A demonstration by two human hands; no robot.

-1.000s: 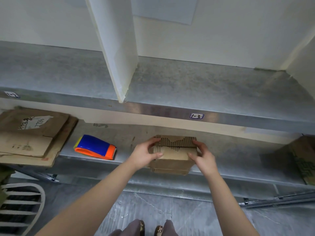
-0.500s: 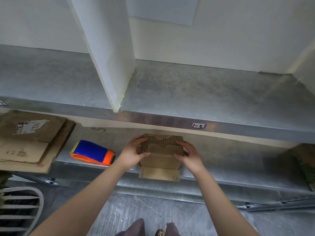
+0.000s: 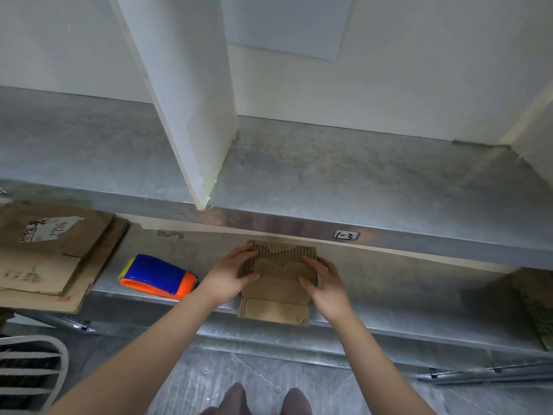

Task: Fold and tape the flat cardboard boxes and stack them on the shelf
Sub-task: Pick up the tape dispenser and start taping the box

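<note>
Since 1 second ago the small cardboard box (image 3: 278, 283) has unfolded on the lower shelf (image 3: 389, 295), and 1 flap now overhangs the front edge. The left hand (image 3: 236, 271) and right hand (image 3: 326, 286) each grip a side. Shaping has begun, and the tape dispenser (image 3: 158, 277) lies untouched.

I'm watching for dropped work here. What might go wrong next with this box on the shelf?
The front flap of the cardboard box hangs over the edge of the lower shelf, so it may slide off if released. Both the left hand and right hand grip it, while the tape dispenser lies apart to the left; letting go to reach may let flaps spring open.
</note>
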